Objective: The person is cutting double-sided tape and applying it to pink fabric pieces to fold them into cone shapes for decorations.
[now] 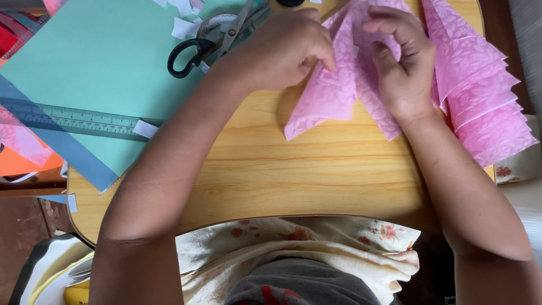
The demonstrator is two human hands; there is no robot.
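Your left hand (282, 51) and right hand (398, 62) both pinching pleated pink embossed paper sheet (339, 90), creasing a fold on wooden table (293, 164); next probably pressing the crease flat.

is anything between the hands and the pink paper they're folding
Nothing visible: the left hand and right hand both pinch the pink paper directly. The scissors lie off to the left.
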